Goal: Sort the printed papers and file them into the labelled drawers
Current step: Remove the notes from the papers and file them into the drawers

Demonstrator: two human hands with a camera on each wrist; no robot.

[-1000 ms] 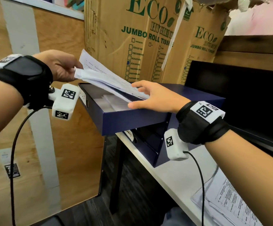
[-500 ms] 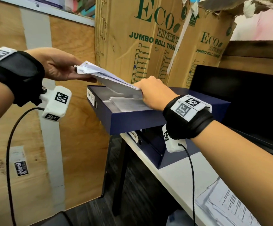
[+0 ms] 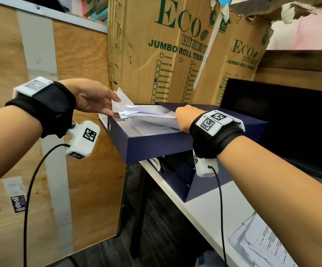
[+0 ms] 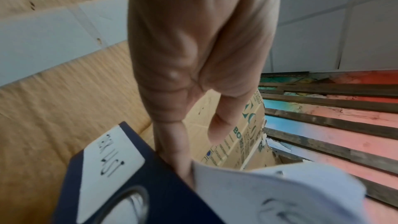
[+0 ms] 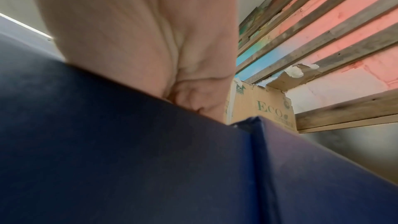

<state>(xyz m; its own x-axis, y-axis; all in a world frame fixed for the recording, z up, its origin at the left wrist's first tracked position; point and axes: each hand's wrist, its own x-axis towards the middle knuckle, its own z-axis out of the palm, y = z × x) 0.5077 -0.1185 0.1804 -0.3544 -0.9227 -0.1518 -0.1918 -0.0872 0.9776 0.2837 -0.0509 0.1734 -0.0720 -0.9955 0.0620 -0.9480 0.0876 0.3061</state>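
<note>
A navy drawer (image 3: 156, 149) stands pulled out, with a handwritten label (image 3: 103, 120) on its front and sheets lying inside. A stack of printed papers (image 3: 146, 114) lies slanted across its open top. My left hand (image 3: 98, 101) is at the stack's left end, fingers straight against the paper edge. The left wrist view shows the label (image 4: 107, 156), a ring pull (image 4: 133, 202) and the curled paper (image 4: 269, 185), with the thumb clear of it. My right hand (image 3: 183, 118) reaches into the drawer and holds the stack's right end. The drawer wall (image 5: 150, 159) hides its fingertips.
Tall cardboard tissue boxes (image 3: 156, 54) stand right behind the drawer. A plywood panel (image 3: 79, 180) is to the left. A lower drawer (image 3: 175, 176) is partly open on the white table (image 3: 214, 209). More papers (image 3: 262, 245) lie at the front right, a black box (image 3: 291, 122) to the right.
Both hands have brought the paper stack down from above the drawer onto its open top. The right hand has dipped inside the drawer. The left hand's grip has loosened to straight fingers.
</note>
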